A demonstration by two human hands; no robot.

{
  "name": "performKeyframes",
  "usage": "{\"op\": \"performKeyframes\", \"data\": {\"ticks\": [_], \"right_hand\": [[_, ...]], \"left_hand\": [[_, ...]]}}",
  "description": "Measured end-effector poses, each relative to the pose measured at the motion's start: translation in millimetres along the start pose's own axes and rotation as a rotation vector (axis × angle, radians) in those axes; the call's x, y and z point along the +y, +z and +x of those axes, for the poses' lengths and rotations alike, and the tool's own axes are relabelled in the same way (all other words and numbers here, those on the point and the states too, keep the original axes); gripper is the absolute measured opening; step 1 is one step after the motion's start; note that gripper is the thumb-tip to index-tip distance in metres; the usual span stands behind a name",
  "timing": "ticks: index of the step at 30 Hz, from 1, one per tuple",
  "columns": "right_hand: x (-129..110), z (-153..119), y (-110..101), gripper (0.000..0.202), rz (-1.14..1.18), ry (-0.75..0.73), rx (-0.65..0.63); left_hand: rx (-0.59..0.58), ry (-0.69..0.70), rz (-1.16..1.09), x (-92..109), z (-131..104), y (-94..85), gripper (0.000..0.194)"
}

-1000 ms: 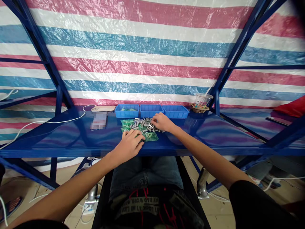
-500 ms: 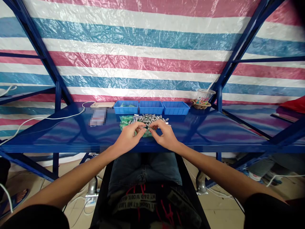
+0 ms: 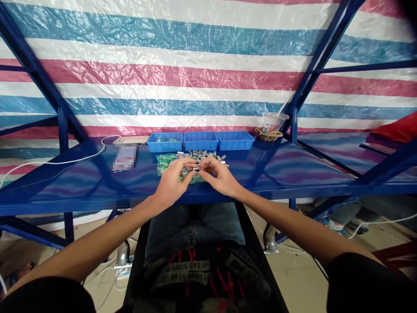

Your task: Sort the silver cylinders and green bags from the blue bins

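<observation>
My left hand [image 3: 172, 180] and my right hand [image 3: 220, 177] meet fingertip to fingertip just above the table's near part. Between them is a small silver metal cylinder [image 3: 195, 168], pinched by the left thumb and fingers. The right thumb and fingertips close on its other end, though the exact grip is partly hidden. Right behind the hands lies a heap of similar silver metal cylinders [image 3: 204, 154]. To its left are flat green pieces [image 3: 165, 161], too small to tell exactly; some more green shows under the fingers.
Three blue bins stand in a row behind the heap: a left bin [image 3: 165, 143] with green pieces, a middle bin [image 3: 201, 142] and a right bin [image 3: 236, 142]. A plastic cup [image 3: 273, 124] with a straw stands right. A white cable [image 3: 74, 161] crosses the blue table [image 3: 293, 167] at left.
The view has shifted slightly, so the table and bins appear farther left and higher. My fingertips have drawn closer together around the silver cylinder.
</observation>
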State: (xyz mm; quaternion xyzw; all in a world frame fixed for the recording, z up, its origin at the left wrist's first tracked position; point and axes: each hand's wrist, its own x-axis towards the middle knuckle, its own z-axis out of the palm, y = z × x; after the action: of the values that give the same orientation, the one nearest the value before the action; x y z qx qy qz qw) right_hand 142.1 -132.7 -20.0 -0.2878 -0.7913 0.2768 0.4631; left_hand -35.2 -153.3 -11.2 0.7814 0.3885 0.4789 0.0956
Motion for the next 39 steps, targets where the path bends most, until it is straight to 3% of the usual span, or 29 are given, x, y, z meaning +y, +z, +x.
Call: {"op": "performKeyframes", "data": {"ticks": [3,7,12,17,24,30,34,37,39], "right_hand": [[-3,2,-1,0.019,0.030,0.086,-0.105],[-5,3,0,0.023,-0.085,0.047,-0.059],[-2,2,1,0.009,-0.113,-0.030,-0.003],[-1,1,0,0.007,-0.150,-0.087,-0.066],[-4,2,0,0.009,-0.112,-0.035,-0.023],[-8,0,5,0.013,-0.285,-0.049,-0.053],[-11,4,1,0.008,-0.401,-0.143,0.031],[-3,28,-28,0.007,-0.620,-0.204,0.206],[8,50,-55,0.013,-0.749,-0.129,0.383]], "left_hand": [[0.024,0.110,0.168,-1,-2,-2.1,0.022],[-0.010,0.163,0.200,-5,-3,1.1,0.021],[-0.101,0.082,0.220,-6,-7,0.6,0.027],[-0.179,-0.018,0.300,-2,-9,-0.9,0.026],[-0.102,-0.009,0.330,-6,-8,-0.6,0.014],[-0.045,0.194,0.475,-9,-9,-1.7,0.011],[-0.049,0.193,0.492,-8,-8,-2.7,0.020],[-0.133,0.163,0.493,-8,-10,-3.6,0.031],[-0.207,0.168,0.502,-10,-11,-3.8,0.026]]}}
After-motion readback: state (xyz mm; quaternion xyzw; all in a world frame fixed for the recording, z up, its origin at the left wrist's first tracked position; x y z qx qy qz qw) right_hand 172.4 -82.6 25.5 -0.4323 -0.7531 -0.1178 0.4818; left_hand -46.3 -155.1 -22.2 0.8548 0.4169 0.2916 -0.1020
